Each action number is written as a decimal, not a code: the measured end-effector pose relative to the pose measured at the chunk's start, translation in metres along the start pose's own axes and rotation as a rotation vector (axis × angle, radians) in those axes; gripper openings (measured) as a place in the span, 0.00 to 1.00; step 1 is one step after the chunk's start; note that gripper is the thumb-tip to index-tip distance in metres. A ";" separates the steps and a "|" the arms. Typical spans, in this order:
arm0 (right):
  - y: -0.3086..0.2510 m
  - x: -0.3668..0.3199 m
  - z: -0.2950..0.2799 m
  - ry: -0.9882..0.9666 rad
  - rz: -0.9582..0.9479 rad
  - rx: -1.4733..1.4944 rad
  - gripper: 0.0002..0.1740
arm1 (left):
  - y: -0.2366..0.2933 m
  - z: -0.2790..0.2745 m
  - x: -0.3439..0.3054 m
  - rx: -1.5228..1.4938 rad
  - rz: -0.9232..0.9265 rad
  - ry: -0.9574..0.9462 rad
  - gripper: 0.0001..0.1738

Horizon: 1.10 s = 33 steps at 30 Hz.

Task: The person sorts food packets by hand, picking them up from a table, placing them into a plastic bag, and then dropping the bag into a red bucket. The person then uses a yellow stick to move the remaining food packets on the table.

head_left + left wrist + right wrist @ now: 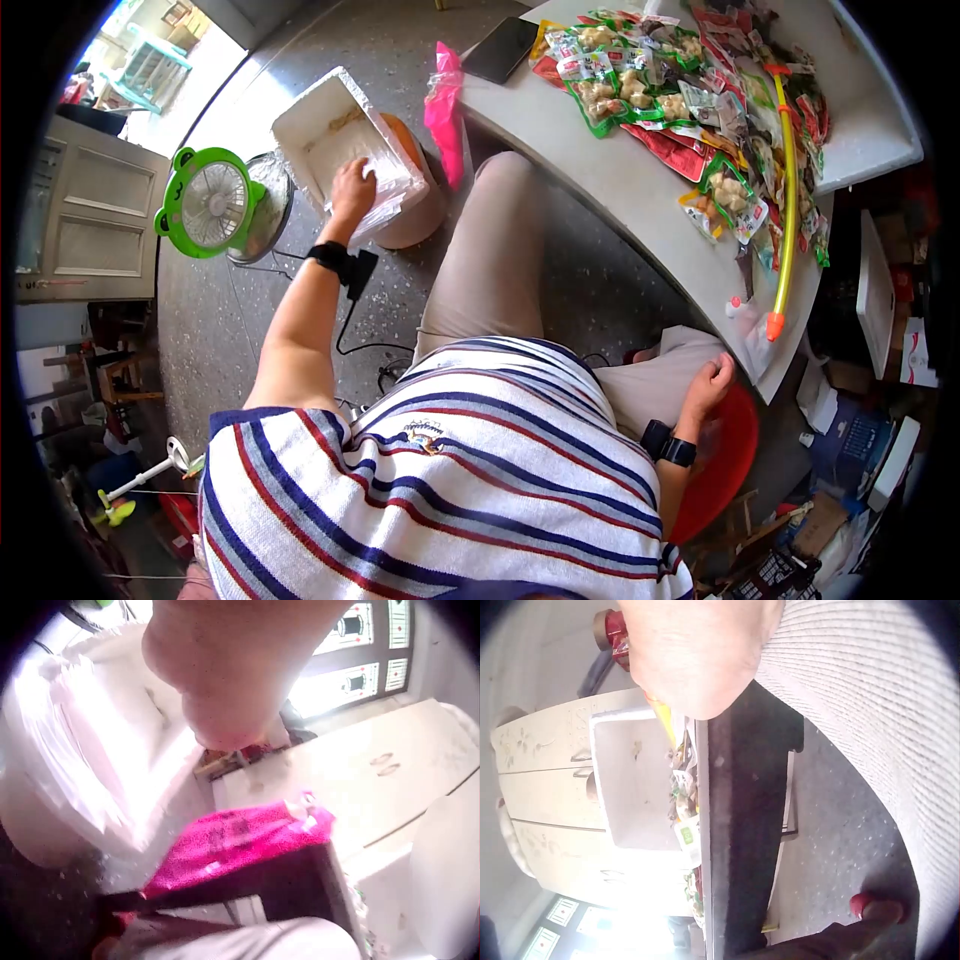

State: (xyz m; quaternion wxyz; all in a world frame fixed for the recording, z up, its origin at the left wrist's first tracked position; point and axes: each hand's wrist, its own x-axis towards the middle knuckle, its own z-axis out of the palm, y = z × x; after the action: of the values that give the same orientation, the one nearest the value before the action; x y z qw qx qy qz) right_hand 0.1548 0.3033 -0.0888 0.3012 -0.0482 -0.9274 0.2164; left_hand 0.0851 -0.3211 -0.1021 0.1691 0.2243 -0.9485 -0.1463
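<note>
My left hand [352, 190] reaches into a white foam box [300, 115] that sits on a round stool. Its fingers bend down onto a stack of clear plastic bags [385, 170] inside and seem to pinch the top ones. In the left wrist view the heel of the left hand [225, 675] hangs over the foam box [150, 727] and the plastic bags [67, 757]. My right hand [712, 378] rests on my right thigh by the table edge, loosely curled and holding nothing. The right wrist view shows the right hand [690, 652] beside the trouser leg [870, 712].
A white table [610, 170] carries several snack packets [640, 90], a yellow tube [787, 200] and a black tablet [500, 48]. A pink bag [445, 100] hangs at its corner. A green fan [210, 203] stands left of the box. A red stool [725, 465] is under me, with clutter at right.
</note>
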 end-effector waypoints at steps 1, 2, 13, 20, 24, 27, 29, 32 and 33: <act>-0.001 0.000 -0.001 0.000 0.000 -0.003 0.11 | -0.022 0.011 0.005 0.064 -0.034 -0.026 0.17; 0.001 -0.001 0.000 -0.004 -0.003 -0.012 0.11 | -0.038 0.018 0.009 0.128 -0.067 -0.050 0.18; -0.001 0.003 -0.002 -0.076 -0.017 -0.119 0.11 | -0.042 0.009 0.003 0.544 -0.141 -0.614 0.17; 0.000 0.003 -0.003 -0.076 -0.030 -0.122 0.11 | -0.052 0.007 0.008 0.335 -0.181 -0.473 0.16; 0.003 0.000 -0.004 -0.072 0.108 -0.021 0.12 | -0.042 -0.012 0.008 -0.071 -0.201 -0.265 0.14; -0.002 0.005 -0.004 -0.063 0.146 0.126 0.12 | -0.015 -0.032 0.003 -0.554 -0.306 -0.295 0.12; -0.017 0.017 -0.007 -0.088 0.134 0.225 0.12 | 0.029 -0.058 -0.004 -0.812 -0.303 -0.388 0.10; -0.071 0.041 -0.002 -0.163 0.188 0.491 0.10 | 0.088 -0.076 -0.015 -1.050 -0.202 -0.524 0.08; -0.081 0.044 0.008 -0.197 0.104 0.559 0.09 | 0.103 -0.075 -0.019 -1.111 -0.179 -0.588 0.08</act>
State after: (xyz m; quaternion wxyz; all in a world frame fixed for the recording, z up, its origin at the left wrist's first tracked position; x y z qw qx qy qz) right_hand 0.1177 0.2366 -0.0362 0.2001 0.0102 -0.8529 0.4821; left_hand 0.0911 -0.2394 -0.0035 -0.0200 0.1317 -0.7155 -0.6858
